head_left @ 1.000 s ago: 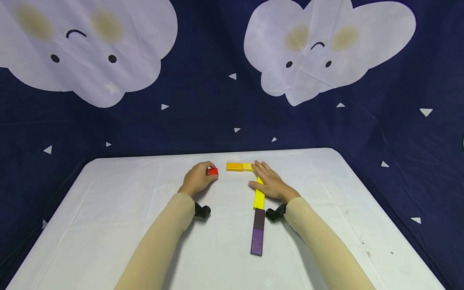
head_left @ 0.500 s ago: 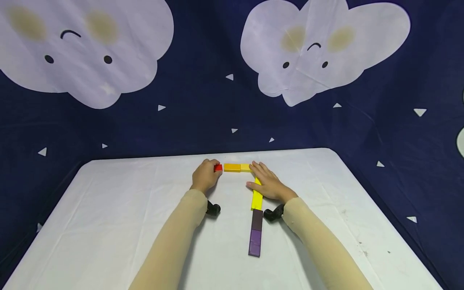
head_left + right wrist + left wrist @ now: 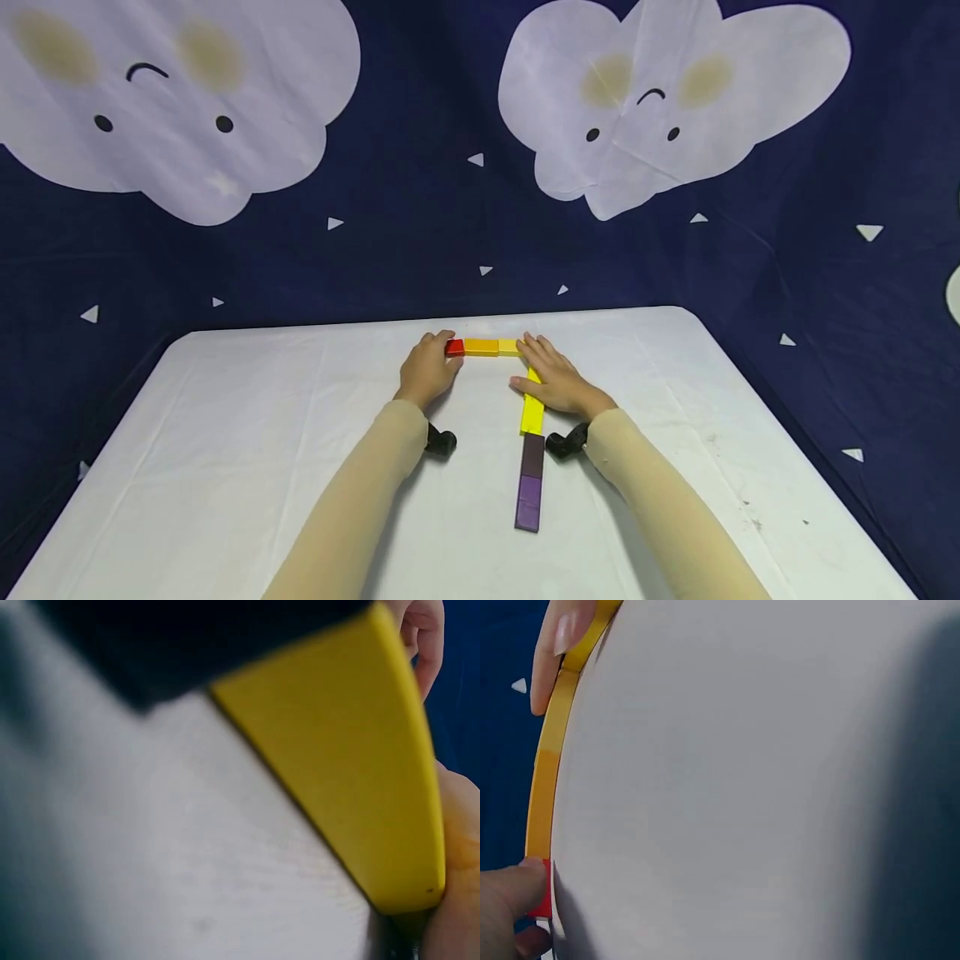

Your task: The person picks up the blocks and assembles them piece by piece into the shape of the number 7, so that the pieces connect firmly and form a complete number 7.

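Between thumb and fingers my left hand (image 3: 426, 367) pinches a small red block (image 3: 454, 348) on the table. The red block's right end meets an orange block (image 3: 481, 347), with a pale yellow block (image 3: 508, 347) at its other end. My right hand (image 3: 558, 379) rests with extended fingers over the corner where the pale yellow block meets a bright yellow block (image 3: 532, 414). Its fingers partly cover both. In the left wrist view, the thumb lies on the red block (image 3: 544, 892). The right wrist view shows a yellow block (image 3: 337, 765) up close.
Below the bright yellow block, a dark brownish-purple block (image 3: 532, 454) and a purple block (image 3: 528, 504) continue the line toward me. The white-covered table (image 3: 225, 467) ends at a dark blue cloth backdrop (image 3: 420, 250) with clouds. Black wrist cameras (image 3: 441, 442) hang beneath both wrists.
My left hand has moved right and slightly away from me with the red block, closing the gap to the orange block. The right hand has stayed in place on the yellow blocks.
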Action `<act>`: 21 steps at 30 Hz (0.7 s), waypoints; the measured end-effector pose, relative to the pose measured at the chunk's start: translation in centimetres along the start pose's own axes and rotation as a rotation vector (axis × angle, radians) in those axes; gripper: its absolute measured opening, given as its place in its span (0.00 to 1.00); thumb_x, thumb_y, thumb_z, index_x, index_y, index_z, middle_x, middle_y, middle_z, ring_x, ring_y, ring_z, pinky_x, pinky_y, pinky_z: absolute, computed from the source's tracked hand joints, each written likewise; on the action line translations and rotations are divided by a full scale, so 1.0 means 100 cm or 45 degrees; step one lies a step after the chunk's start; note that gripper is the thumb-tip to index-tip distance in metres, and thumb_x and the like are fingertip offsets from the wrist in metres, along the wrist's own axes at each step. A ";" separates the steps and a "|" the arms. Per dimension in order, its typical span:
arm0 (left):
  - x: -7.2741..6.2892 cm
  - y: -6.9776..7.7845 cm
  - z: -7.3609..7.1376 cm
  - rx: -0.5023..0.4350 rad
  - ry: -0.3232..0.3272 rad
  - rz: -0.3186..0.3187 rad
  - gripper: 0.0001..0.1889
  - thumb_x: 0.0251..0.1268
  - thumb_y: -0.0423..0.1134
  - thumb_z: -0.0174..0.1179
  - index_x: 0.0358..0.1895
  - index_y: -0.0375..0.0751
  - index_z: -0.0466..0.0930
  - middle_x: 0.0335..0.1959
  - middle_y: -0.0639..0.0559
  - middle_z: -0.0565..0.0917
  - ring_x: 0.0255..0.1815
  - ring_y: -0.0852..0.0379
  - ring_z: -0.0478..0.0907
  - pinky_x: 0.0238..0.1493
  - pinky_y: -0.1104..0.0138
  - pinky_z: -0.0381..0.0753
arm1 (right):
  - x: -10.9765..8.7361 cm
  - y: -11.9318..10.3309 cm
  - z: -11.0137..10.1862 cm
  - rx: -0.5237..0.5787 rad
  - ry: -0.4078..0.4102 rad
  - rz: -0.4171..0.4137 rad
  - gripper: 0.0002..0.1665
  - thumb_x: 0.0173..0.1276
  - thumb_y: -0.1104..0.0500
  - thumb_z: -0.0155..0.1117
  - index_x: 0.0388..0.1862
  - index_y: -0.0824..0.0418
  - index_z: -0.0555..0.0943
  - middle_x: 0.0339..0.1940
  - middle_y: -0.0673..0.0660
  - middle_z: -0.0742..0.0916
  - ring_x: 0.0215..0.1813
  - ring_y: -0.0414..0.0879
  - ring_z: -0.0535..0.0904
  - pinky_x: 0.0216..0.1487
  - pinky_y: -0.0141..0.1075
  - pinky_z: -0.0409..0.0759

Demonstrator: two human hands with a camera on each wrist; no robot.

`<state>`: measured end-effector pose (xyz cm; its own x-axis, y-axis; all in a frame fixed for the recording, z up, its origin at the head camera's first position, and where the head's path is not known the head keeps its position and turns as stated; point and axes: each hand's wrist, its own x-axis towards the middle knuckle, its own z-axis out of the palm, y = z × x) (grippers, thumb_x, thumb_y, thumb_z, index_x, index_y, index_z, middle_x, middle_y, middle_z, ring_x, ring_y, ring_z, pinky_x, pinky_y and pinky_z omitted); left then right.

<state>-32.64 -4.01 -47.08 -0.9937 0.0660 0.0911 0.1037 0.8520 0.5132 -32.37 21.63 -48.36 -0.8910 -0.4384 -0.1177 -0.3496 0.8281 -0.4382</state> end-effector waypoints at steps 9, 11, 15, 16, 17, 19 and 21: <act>-0.028 0.020 -0.010 -0.264 0.139 -0.013 0.23 0.69 0.45 0.57 0.66 0.47 0.74 0.53 0.44 0.80 0.54 0.44 0.76 0.55 0.51 0.74 | 0.000 0.003 0.003 0.068 0.045 -0.015 0.50 0.73 0.32 0.49 0.83 0.49 0.42 0.84 0.52 0.42 0.84 0.54 0.32 0.78 0.62 0.40; -0.040 0.030 -0.016 -0.325 0.169 0.015 0.23 0.69 0.45 0.57 0.65 0.46 0.75 0.54 0.43 0.80 0.55 0.44 0.76 0.56 0.50 0.72 | 0.001 0.005 0.005 0.079 0.070 -0.019 0.50 0.73 0.31 0.48 0.83 0.48 0.42 0.85 0.52 0.43 0.84 0.53 0.32 0.78 0.62 0.41; -0.069 0.045 -0.029 -0.260 0.157 0.080 0.23 0.68 0.49 0.56 0.64 0.47 0.76 0.58 0.44 0.79 0.58 0.44 0.75 0.58 0.49 0.70 | -0.001 0.009 0.012 0.076 0.159 -0.024 0.46 0.74 0.31 0.46 0.83 0.46 0.45 0.85 0.50 0.47 0.84 0.53 0.34 0.78 0.61 0.41; -0.076 0.047 -0.032 -0.220 0.149 0.091 0.24 0.68 0.50 0.55 0.64 0.47 0.76 0.58 0.45 0.79 0.59 0.44 0.74 0.58 0.49 0.70 | -0.002 0.010 0.013 0.075 0.189 -0.025 0.45 0.74 0.31 0.45 0.83 0.45 0.46 0.84 0.50 0.49 0.84 0.52 0.36 0.79 0.60 0.41; -0.083 0.047 -0.035 -0.183 0.139 0.094 0.24 0.67 0.50 0.55 0.64 0.47 0.76 0.59 0.44 0.79 0.59 0.44 0.74 0.58 0.49 0.70 | -0.003 0.010 0.014 0.079 0.219 -0.031 0.44 0.75 0.32 0.46 0.82 0.45 0.48 0.84 0.50 0.51 0.84 0.53 0.38 0.79 0.59 0.42; -0.095 0.045 -0.042 -0.097 0.118 0.082 0.26 0.67 0.52 0.55 0.66 0.48 0.75 0.62 0.44 0.77 0.60 0.43 0.72 0.59 0.49 0.69 | -0.007 0.009 0.016 0.071 0.268 -0.037 0.41 0.76 0.34 0.46 0.82 0.46 0.52 0.83 0.49 0.55 0.84 0.53 0.42 0.80 0.57 0.44; -0.105 0.040 -0.048 -0.018 0.097 0.049 0.28 0.68 0.54 0.54 0.68 0.48 0.73 0.65 0.42 0.75 0.63 0.40 0.70 0.60 0.47 0.68 | -0.012 0.004 0.016 0.053 0.300 -0.047 0.39 0.77 0.36 0.46 0.81 0.48 0.56 0.82 0.51 0.58 0.84 0.55 0.46 0.79 0.57 0.47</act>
